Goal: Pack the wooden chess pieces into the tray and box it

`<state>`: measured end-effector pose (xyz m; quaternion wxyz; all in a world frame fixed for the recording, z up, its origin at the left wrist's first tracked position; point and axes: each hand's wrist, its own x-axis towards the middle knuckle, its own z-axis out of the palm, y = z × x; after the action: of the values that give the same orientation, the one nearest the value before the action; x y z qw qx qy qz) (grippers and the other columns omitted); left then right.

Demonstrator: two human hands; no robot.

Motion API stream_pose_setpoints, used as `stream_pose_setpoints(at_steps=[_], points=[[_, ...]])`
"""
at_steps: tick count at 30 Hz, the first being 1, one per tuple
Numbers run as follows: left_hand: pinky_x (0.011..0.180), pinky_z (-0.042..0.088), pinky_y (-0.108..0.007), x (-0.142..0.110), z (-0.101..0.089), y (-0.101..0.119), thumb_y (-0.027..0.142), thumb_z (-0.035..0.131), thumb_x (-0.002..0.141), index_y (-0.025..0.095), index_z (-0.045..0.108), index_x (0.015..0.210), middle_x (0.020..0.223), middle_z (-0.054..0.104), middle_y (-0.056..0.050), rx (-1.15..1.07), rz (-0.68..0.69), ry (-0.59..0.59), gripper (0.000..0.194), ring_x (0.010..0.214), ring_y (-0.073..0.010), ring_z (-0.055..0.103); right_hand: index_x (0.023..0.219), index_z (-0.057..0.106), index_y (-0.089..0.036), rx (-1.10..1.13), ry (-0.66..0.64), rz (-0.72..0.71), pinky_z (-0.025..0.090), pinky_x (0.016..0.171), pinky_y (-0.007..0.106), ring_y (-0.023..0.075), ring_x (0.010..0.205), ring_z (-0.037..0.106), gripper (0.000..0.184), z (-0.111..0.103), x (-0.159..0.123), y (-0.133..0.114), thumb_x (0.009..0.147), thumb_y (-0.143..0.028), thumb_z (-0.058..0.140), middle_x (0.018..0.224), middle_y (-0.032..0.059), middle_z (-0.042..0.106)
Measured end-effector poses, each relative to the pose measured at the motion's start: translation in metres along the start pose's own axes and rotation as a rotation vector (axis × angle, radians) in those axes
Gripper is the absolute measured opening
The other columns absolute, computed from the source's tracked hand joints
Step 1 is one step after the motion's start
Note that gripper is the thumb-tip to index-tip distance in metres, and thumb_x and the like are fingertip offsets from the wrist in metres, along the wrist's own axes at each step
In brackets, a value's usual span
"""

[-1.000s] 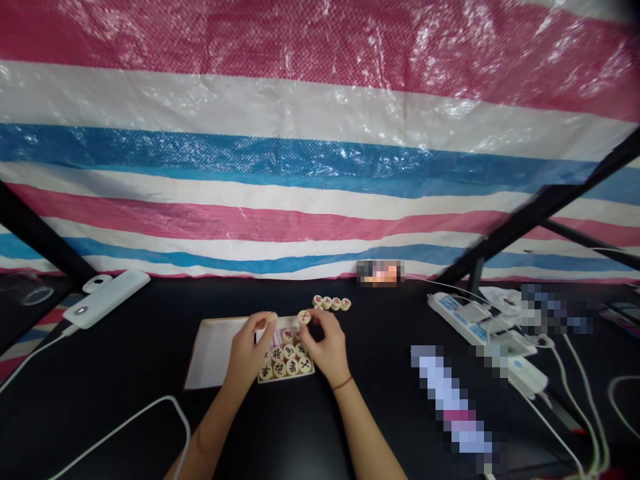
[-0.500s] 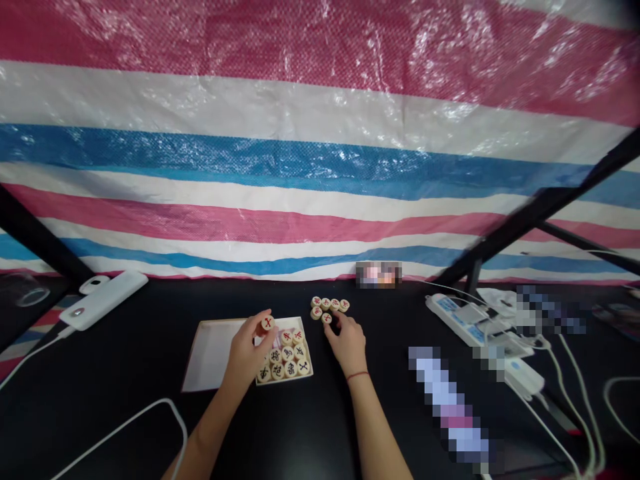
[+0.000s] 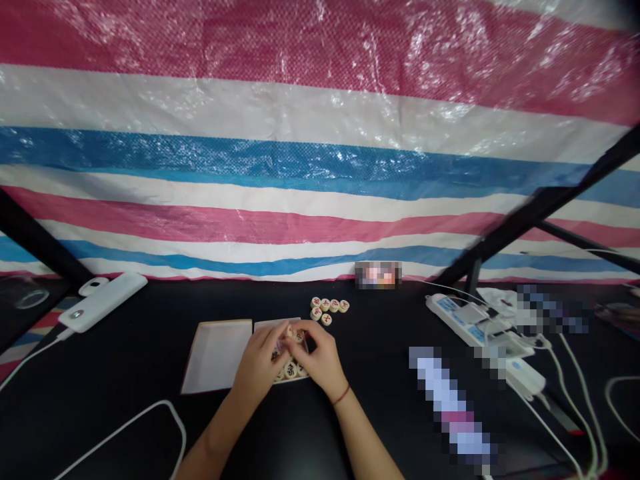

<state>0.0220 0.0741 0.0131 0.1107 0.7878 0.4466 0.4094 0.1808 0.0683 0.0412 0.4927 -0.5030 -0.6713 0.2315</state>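
Showing between the fingertips: a small pale round disc (image 3: pixel 290 331) with a reddish mark, above the box and partly hidden.
Left hand (image 3: pixel 257 363): fingers bent, tips beside the disc; whether it grips, I cannot tell.
Right hand (image 3: pixel 320 357): thumb and forefinger curved to the disc; its grip cannot be told either. A thin red cord (image 3: pixel 341 395) rings the wrist.
Shallow white-walled box (image 3: pixel 267 323): under both hands, holding thick round pale pieces (image 3: pixel 291 370) with black characters, some covered by fingers.
White-lined rectangular lid (image 3: pixel 217 357) with brownish edges: lying flat just left of the box.
Pale discs with red characters (image 3: pixel 326 319): six faces showing, clustered beyond the box.
Smooth black tabletop (image 3: pixel 295 440): beneath everything.
Red, white and blue striped woven plastic sheet (image 3: pixel 320 133): creased and glossy, behind the table.
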Motion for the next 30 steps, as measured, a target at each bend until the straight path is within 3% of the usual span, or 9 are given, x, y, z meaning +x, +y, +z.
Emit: stream_pose_setpoints(at_steps=[4,6,10,18,23,30], points=[[0.083,0.052,-0.038,0.003,-0.003,0.001,0.030,0.055,0.090,0.021,0.057,0.121,0.100,0.069,-0.008,0.034,-0.005,0.010,0.032,0.092,-0.0229,0.065,0.093,0.065,-0.018,-0.173,0.300,0.204,0.049,0.073,0.031,0.0200,0.080,0.063,0.024,-0.022,0.006,0.036,0.084,-0.037,0.055,0.091,0.0079,0.069],[0.083,0.052,-0.037,0.004,-0.006,0.001,0.029,0.052,0.091,0.021,0.059,0.117,0.098,0.069,-0.008,0.029,-0.022,0.008,0.027,0.091,-0.0222,0.064,0.093,0.065,-0.017,-0.289,0.354,0.287,0.048,0.075,0.034,0.0227,0.082,0.062,0.029,-0.032,0.007,0.055,0.081,-0.040,0.055,0.090,0.0096,0.069],[0.082,0.053,-0.037,0.006,-0.009,-0.001,0.026,0.051,0.091,0.021,0.061,0.110,0.095,0.069,-0.006,0.018,-0.043,0.019,0.022,0.090,-0.0211,0.064,0.092,0.065,-0.018,-0.443,0.265,0.321,0.045,0.077,0.034,0.0237,0.084,0.061,0.026,-0.037,0.005,0.074,0.079,-0.037,0.054,0.085,0.0078,0.068],[0.077,0.053,-0.034,0.008,-0.010,-0.001,0.025,0.050,0.091,0.022,0.064,0.105,0.089,0.069,-0.005,0.000,-0.057,0.022,0.020,0.085,-0.0203,0.065,0.088,0.060,-0.022,-0.642,0.164,0.361,0.035,0.070,0.030,0.0238,0.090,0.058,0.012,-0.023,0.001,0.070,0.079,-0.029,0.056,0.090,0.0041,0.068],[0.077,0.053,-0.035,0.007,-0.010,-0.002,0.025,0.050,0.090,0.021,0.063,0.104,0.090,0.069,-0.005,0.001,-0.072,0.008,0.020,0.085,-0.0205,0.065,0.095,0.059,-0.021,-0.637,0.196,0.414,0.033,0.073,0.031,0.0252,0.094,0.058,0.019,-0.019,0.002,0.073,0.079,-0.031,0.059,0.092,0.0048,0.068],[0.078,0.052,-0.036,0.007,-0.009,-0.004,0.026,0.049,0.090,0.021,0.063,0.103,0.091,0.069,-0.005,0.000,-0.083,-0.004,0.020,0.086,-0.0210,0.064,0.090,0.061,-0.022,-0.634,0.217,0.418,0.031,0.075,0.033,0.0250,0.095,0.056,0.016,-0.016,0.003,0.069,0.081,-0.033,0.055,0.094,0.0048,0.068]])
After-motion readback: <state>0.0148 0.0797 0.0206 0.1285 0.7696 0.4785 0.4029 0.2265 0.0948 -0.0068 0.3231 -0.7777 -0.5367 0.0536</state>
